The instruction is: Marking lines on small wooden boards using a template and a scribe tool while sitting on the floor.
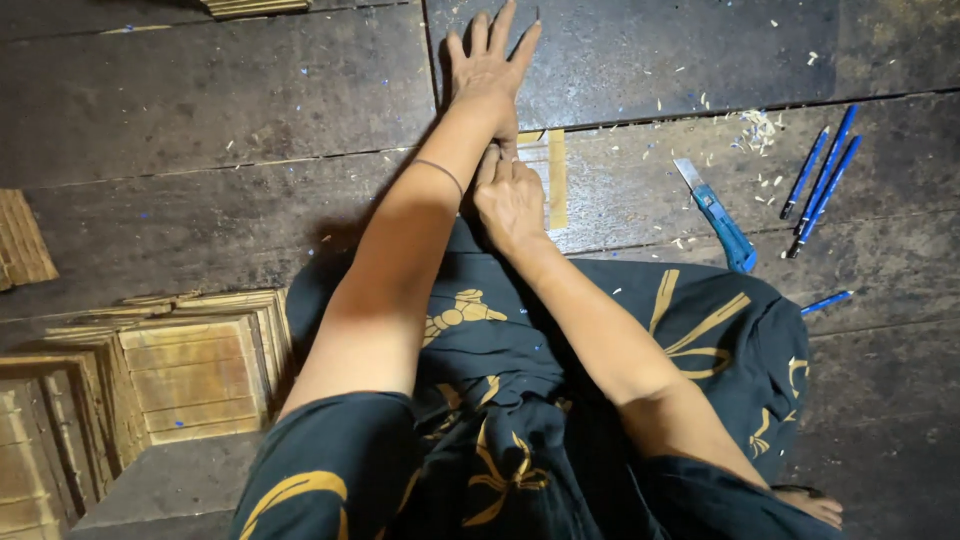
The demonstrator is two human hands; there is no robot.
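We see a dark wooden floor (pixel 200 120) with little pale wood shavings (pixel 757 128) on it. On the right lies a blue box cutter (pixel 722 221) with its blade out. Past it are three blue pencils (pixel 822 178) side by side, and one more blue pencil (pixel 826 302) lies lower down, near the knee. On the left sit stacks of flat woven bamboo squares (pixel 190 375), and another woven piece (pixel 22 240) pokes in at the left edge. One more pile (pixel 255 6) shows at the top edge.

The person sits on the floor in dark cloth with yellow patterns (pixel 700 330). The legs fill the bottom middle, so the stacks and the cutter are pushed out to the sides. The floor at the top, left and right of the hands, has lots of open room.

The left hand (pixel 487 65) is open, its fingers spread and stretched forward, palm down over the floor. A thin band goes round that wrist. The right hand (pixel 508 195) is curled, with its fingers pressing on thin yellow bamboo strips (pixel 548 170). We cannot tell if it grips them or only holds them down.

The strips lie flat on the floor just beyond the knees, under the crossed arms. They are pale yellow, straight and narrow, and part of them is hidden by the hands.
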